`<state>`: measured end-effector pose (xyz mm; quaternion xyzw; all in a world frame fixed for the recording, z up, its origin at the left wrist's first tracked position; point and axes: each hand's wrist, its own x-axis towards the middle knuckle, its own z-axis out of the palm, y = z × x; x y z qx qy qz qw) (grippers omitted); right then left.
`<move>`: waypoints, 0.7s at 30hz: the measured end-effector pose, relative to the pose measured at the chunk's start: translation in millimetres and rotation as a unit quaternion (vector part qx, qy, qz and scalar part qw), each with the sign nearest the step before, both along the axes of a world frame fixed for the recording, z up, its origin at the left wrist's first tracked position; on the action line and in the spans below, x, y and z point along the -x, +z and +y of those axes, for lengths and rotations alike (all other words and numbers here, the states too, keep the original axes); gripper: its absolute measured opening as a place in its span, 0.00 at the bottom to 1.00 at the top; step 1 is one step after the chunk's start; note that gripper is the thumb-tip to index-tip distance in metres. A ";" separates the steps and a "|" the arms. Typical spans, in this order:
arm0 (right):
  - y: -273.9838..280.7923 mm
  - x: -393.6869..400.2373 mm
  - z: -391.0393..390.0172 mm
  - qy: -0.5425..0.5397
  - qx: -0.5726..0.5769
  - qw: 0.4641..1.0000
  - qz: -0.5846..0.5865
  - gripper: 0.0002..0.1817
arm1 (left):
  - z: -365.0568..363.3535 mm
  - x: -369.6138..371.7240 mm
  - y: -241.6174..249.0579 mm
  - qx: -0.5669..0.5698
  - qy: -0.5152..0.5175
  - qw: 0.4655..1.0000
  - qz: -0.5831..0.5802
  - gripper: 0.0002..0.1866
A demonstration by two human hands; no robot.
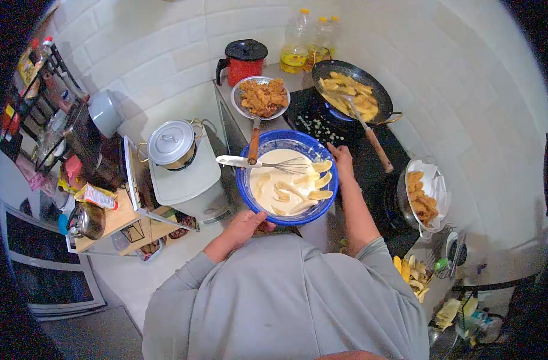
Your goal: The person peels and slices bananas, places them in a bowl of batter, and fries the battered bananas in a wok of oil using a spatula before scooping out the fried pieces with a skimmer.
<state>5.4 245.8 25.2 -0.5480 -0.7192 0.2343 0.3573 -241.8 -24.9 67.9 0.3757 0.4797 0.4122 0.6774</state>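
My left hand (248, 227) grips the near-left rim of a blue basin (242, 191), and my right hand (341, 161) holds its far-right side. Pale batter (268, 174) fills the basin, with banana slices (320, 195) partly dipped along its right side and others coated in the middle. A whisk (238, 161) with a white handle lies across the left rim, its wires over the batter. Above the basin, a strainer (238, 111) of fried golden pieces (265, 98) has its wooden handle reaching down over the whisk.
A wok (322, 71) of frying pieces sits over a blue flame, a wooden-handled spatula (377, 147) sticking out. To the right stands a paper-lined pot (400, 198) of fried pieces. Behind are oil bottles (294, 48) and a red pitcher (245, 63); left, a lidded pot (171, 143).
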 end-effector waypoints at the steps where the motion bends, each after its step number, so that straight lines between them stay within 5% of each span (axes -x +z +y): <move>1: -1.2 -1.8 -2.1 -0.003 -0.014 0.999 0.033 0.15 | 0.2 0.0 -1.8 -0.002 0.003 1.000 -0.002 0.23; 4: 4.8 -7.3 -11.6 0.018 -0.110 0.992 -0.067 0.15 | 1.1 -0.3 -5.0 0.003 -0.008 1.000 -0.001 0.23; 8: 8.3 -4.5 -12.0 0.022 -0.091 0.994 -0.062 0.16 | 1.5 -2.9 -5.0 0.004 -0.004 1.000 -0.007 0.23; 10: 5.0 1.9 -4.4 -0.056 0.141 0.966 0.210 0.18 | 1.8 -4.2 -0.3 0.006 -0.005 1.000 -0.003 0.23; 11: 3.7 0.6 -4.0 -0.054 0.140 0.966 0.209 0.18 | 2.2 -3.8 3.7 0.020 -0.006 1.000 0.010 0.23; 13: 1.8 -5.2 -9.6 0.019 -0.019 0.999 -0.019 0.20 | 1.2 -5.0 15.1 0.035 -0.005 0.999 0.022 0.23; 21: 49.7 -18.0 -38.1 0.012 -0.016 0.987 -0.160 0.20 | 8.1 -5.3 -3.6 -0.008 -0.015 1.000 -0.002 0.22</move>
